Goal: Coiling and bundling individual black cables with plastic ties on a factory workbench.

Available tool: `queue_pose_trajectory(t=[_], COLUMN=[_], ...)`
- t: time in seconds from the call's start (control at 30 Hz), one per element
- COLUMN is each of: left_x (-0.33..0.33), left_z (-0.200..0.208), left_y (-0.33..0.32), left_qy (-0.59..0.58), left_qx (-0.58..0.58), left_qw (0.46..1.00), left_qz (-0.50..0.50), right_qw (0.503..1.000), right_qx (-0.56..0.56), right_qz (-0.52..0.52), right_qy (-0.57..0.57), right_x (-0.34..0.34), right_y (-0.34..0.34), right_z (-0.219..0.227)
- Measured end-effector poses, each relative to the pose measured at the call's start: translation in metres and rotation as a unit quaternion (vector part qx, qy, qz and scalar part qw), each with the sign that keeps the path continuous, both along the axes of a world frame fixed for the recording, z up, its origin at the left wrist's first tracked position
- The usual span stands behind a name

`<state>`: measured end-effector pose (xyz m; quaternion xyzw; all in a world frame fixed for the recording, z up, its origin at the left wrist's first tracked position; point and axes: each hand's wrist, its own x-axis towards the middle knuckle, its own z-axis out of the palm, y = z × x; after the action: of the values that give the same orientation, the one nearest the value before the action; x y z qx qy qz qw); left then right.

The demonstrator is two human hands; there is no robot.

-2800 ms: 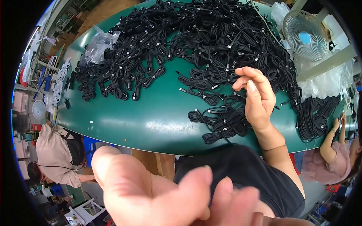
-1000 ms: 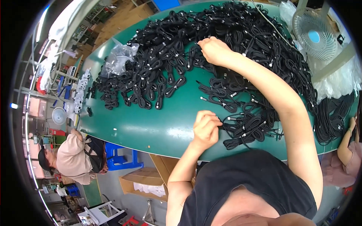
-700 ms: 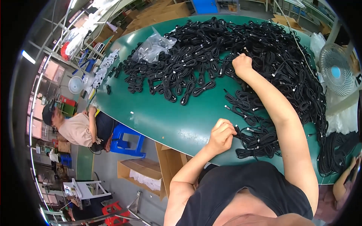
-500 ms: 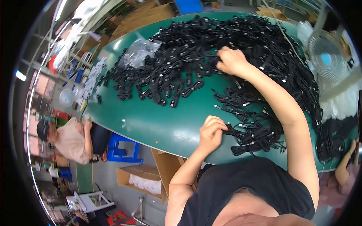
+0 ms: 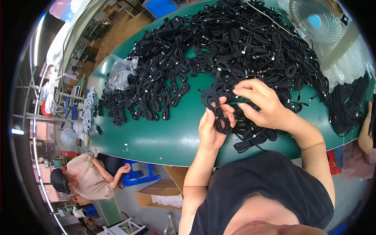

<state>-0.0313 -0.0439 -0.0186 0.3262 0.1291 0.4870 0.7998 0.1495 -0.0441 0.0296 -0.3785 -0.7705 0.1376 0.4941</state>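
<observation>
My left hand [image 5: 213, 127] is closed around a coiled black cable [image 5: 222, 124], holding it above the near part of the green table. One loop of the coil sticks up past the thumb. Just to its right, my right hand [image 5: 261, 103] has thumb and forefinger apart, close to the coil; no cable can be made out clearly between them. Under and behind both hands lie more bundled black cables [image 5: 256, 137] with light metal plugs, partly hidden by the fingers.
A large heap of black cables [image 5: 243, 43] spreads over the far side of the green table [image 5: 176, 137]. Clear plastic bags [image 5: 120, 72] lie at its left end. A fan [image 5: 316, 20] stands far right. A person [image 5: 90, 176] sits left beside a blue stool [image 5: 137, 174].
My right hand has come back from the far heap to beside my left hand. My left hand has lifted off the near cables and now holds a coil. The view has shifted.
</observation>
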Motion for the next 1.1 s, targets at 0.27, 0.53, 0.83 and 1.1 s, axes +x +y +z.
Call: queue_pose_trajectory(t=[0.27, 0.53, 0.83, 1.1], left_x=[0.009, 0.034, 0.027, 0.030], left_z=[0.006, 0.013, 0.015, 0.017], left_y=[0.000, -0.008, 0.005, -0.004], left_qy=[-0.010, 0.063, 0.019, 0.085], left_qx=[0.011, 0.067, 0.052, 0.025], left_qw=[0.998, 0.980, 0.980, 0.985], left_qz=[0.068, 0.175, 0.189, 0.146], right_qw=[0.998, 0.999, 0.996, 0.992], right_qx=[-0.032, 0.025, 0.000, 0.051], right_qz=[0.037, -0.042, -0.068, -0.118], right_qy=[-0.028, 0.017, -0.061, 0.003], right_x=[-0.005, -0.027, -0.021, -0.006], right_y=[-0.014, -0.016, -0.023, -0.012], right_z=[-0.027, -0.017, -0.018, 0.010])
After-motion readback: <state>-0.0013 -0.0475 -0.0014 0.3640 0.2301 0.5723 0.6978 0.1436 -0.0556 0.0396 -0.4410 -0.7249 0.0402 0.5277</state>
